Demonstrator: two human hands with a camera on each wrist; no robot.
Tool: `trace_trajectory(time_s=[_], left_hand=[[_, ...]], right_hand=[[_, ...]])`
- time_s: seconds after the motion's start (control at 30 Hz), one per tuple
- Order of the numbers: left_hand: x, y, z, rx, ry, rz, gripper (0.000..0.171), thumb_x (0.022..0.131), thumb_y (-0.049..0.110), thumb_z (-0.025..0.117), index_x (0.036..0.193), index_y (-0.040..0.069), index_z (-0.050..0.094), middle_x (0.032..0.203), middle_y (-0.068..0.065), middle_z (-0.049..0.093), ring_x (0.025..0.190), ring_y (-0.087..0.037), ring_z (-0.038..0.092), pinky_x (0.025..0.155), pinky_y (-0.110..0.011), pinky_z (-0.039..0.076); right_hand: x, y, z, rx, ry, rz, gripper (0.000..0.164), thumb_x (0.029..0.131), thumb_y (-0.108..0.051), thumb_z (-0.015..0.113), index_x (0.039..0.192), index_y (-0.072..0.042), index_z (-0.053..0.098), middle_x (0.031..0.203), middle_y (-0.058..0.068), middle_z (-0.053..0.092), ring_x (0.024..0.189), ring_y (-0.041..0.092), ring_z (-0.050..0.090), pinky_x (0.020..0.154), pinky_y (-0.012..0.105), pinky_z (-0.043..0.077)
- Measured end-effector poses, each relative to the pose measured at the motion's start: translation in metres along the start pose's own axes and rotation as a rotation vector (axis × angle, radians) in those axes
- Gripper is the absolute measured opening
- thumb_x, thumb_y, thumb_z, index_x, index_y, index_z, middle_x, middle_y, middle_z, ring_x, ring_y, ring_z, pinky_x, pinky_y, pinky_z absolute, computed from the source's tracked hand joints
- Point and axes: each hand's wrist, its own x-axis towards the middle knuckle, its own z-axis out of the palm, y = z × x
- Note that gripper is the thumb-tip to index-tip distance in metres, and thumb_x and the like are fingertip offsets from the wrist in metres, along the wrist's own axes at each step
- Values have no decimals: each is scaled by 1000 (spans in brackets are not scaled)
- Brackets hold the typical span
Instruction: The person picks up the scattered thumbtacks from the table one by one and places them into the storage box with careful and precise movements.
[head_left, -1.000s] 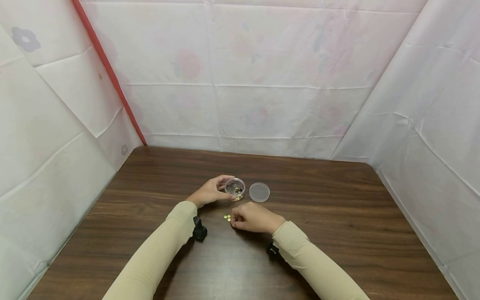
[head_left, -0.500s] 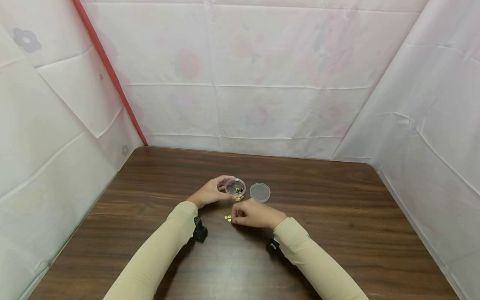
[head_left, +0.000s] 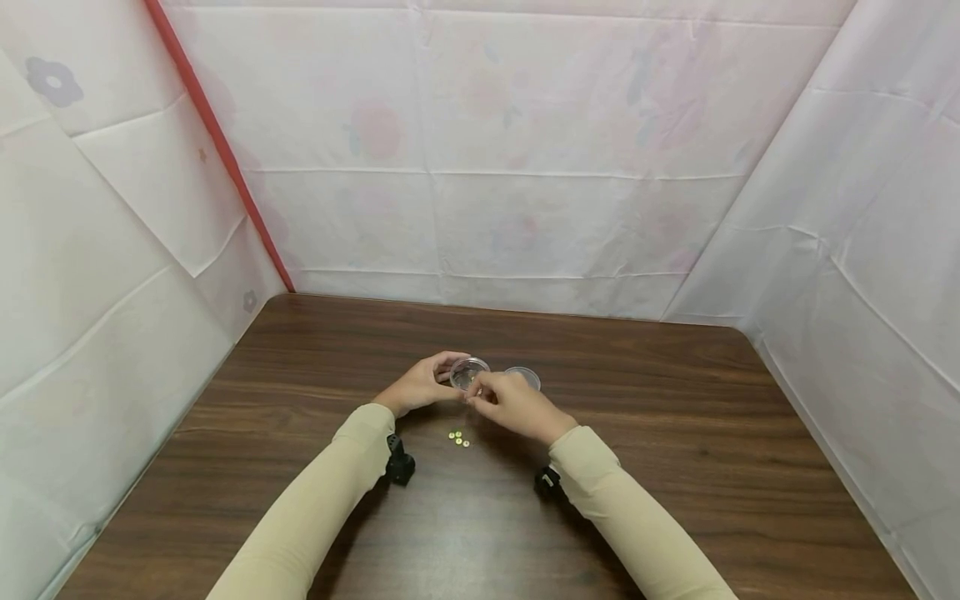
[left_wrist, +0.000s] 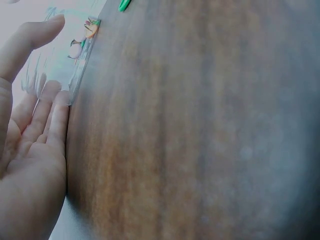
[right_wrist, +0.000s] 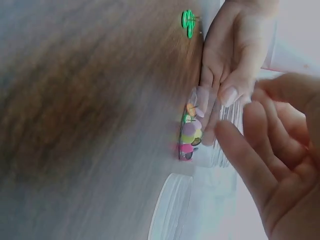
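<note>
A clear round jar [head_left: 462, 372] stands on the table, with thumbtacks [right_wrist: 189, 129] of mixed colours at its bottom. My left hand [head_left: 417, 384] holds it from the left, thumb on the near side and fingers round the far side. Over the jar's mouth is my right hand [head_left: 517, 406], fingers bent; in the right wrist view its fingertips are apart and no tack shows between them. Several green thumbtacks [head_left: 458, 441] lie grouped on the table in front of the jar. A clear round lid [head_left: 529, 377] lies right of the jar, partly hidden by my right hand.
A dark wood-grain table [head_left: 675, 450] carries everything. White patterned sheets [head_left: 525, 225] hang behind it and at both sides, with a red strip [head_left: 225, 158] at the back left corner. A small black device [head_left: 401, 462] is strapped to each wrist.
My right hand has left the green tacks and risen to the jar's mouth. One more green tack now shows at the group's right. The left hand and jar have stayed in place.
</note>
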Motion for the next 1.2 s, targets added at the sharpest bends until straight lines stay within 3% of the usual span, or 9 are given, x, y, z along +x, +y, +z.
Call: trace_trajectory(time_s=[0.13, 0.3, 0.53, 0.8, 1.2], left_hand=[[-1, 0, 0, 8, 19, -19, 74, 75, 26, 79, 139, 19, 43, 136, -5, 46, 128, -23, 35, 109, -49, 34], [-1, 0, 1, 6, 37, -46, 75, 72, 31, 81, 137, 22, 44, 134, 0, 48, 126, -19, 39, 106, -48, 39], [0, 1, 3, 4, 32, -47, 76, 72, 31, 81, 138, 21, 44, 135, 0, 48, 122, -16, 42, 103, -47, 43], [-1, 2, 2, 27, 32, -34, 75, 73, 31, 80, 138, 21, 44, 136, 2, 46, 124, -16, 40, 105, -49, 39], [-1, 1, 1, 9, 29, -28, 74, 73, 29, 80, 138, 21, 44, 136, 0, 47, 124, -17, 40, 104, -50, 40]], right_hand=[[4, 3, -1, 1, 72, 59, 5, 91, -18, 60, 89, -18, 64, 65, -11, 57, 51, 1, 45, 42, 17, 41], [8, 7, 1, -46, 87, 105, 5, 92, -22, 59, 89, -22, 63, 60, -12, 53, 46, 1, 41, 39, 17, 36], [13, 8, 4, -71, 59, 146, 5, 93, -24, 58, 92, -21, 63, 58, -11, 54, 42, 3, 43, 36, 17, 36], [16, 9, 7, -133, 22, 218, 10, 93, -29, 57, 94, -23, 64, 56, -13, 54, 40, 4, 44, 34, 18, 35], [17, 8, 6, -157, 5, 224, 13, 94, -32, 56, 96, -25, 66, 57, -15, 56, 42, 4, 45, 36, 20, 36]])
